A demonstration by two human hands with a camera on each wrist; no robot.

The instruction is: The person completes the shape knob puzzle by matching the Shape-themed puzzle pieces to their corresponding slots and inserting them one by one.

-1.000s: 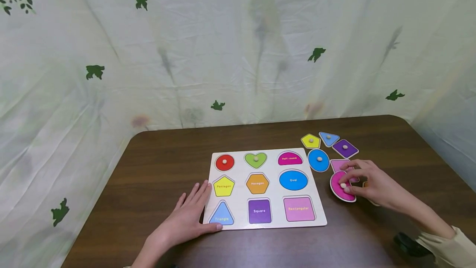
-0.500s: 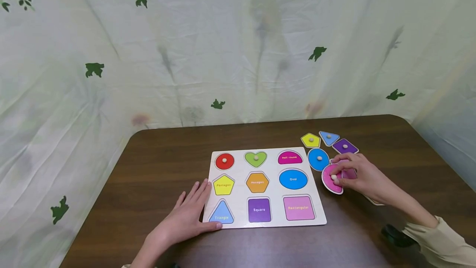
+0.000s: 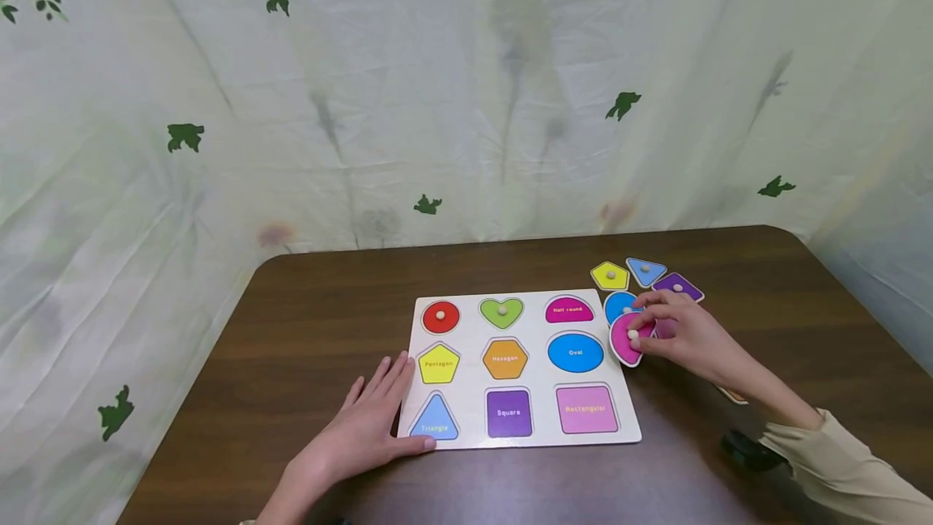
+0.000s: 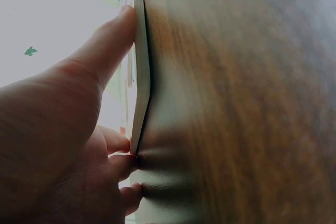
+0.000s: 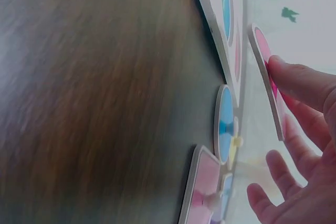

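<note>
My right hand (image 3: 692, 339) pinches the knob of a pink half-round puzzle piece (image 3: 621, 345) beside the right edge of the white shape puzzle board (image 3: 470, 383). In the right wrist view the half-round piece (image 5: 261, 44) is raised off the table and tilted, thumb on one side. A red circle (image 3: 430, 317) and a green heart (image 3: 492, 309), both with knobs, sit in the board's far row. The other slots show printed shapes. My left hand (image 3: 360, 437) rests at the board's near left corner, fingers along the left side and thumb on the near edge.
Right of the board lie a yellow pentagon (image 3: 602, 275), a light blue triangle (image 3: 637, 266), a purple square (image 3: 665, 286) and a partly covered blue oval (image 3: 614, 305). A pink rectangle (image 5: 206, 174) shows in the right wrist view. An orange-edged piece (image 3: 732, 396) is mostly hidden beneath my right arm.
My right hand has carried the pink half-round piece left and a little away from me, up to the board's right edge. The left hand and board have stayed put.
</note>
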